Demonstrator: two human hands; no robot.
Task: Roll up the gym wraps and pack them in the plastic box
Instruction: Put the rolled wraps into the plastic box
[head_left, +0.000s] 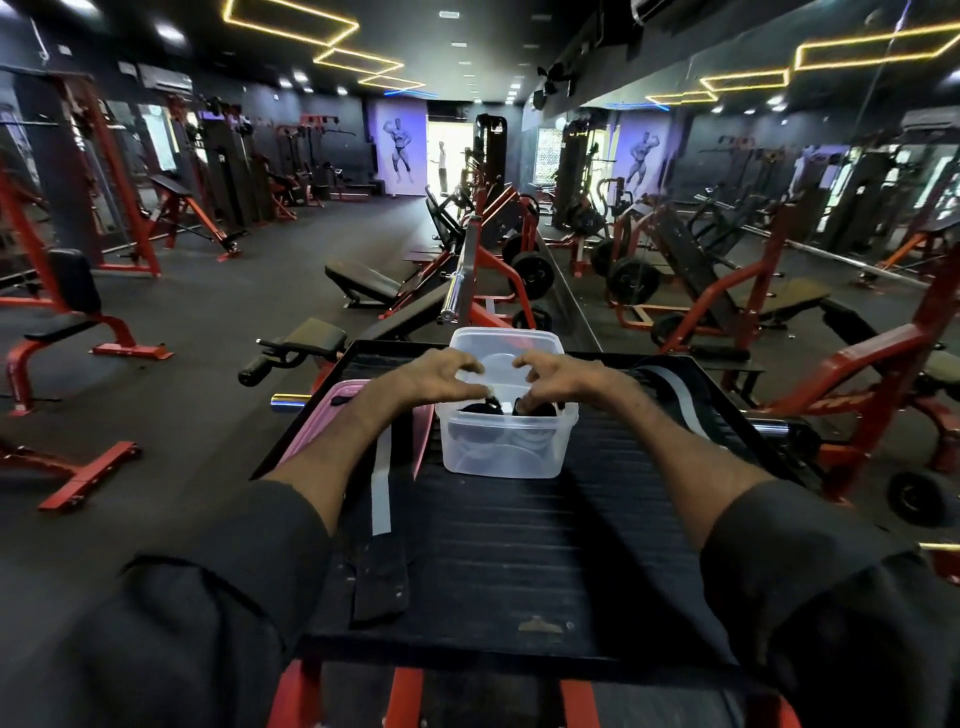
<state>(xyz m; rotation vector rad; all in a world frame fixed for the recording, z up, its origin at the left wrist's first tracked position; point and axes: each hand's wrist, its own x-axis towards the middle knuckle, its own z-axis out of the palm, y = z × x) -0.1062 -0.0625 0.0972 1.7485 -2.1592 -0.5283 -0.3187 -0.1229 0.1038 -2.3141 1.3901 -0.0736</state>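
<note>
A clear plastic box (506, 452) stands open on a black ribbed platform (545, 545). Two black rolled wraps (480, 408) lie side by side inside it near the front rim. My left hand (441, 374) and my right hand (558, 376) hover over the box's opening, fingers curled and apart. Their lower fingertips rest right above the rolls, and nothing is pinched between fingers and thumb. An unrolled black wrap with a grey stripe (381, 493) lies flat to the left of the box. Another striped wrap (675, 389) lies under my right forearm.
A pink lid (332, 410) lies left of the box, partly under my left forearm. Behind the box a chrome barbell end (452, 299) sticks out from a red rack. Benches and red machines fill the gym floor, and a mirror wall runs along the right.
</note>
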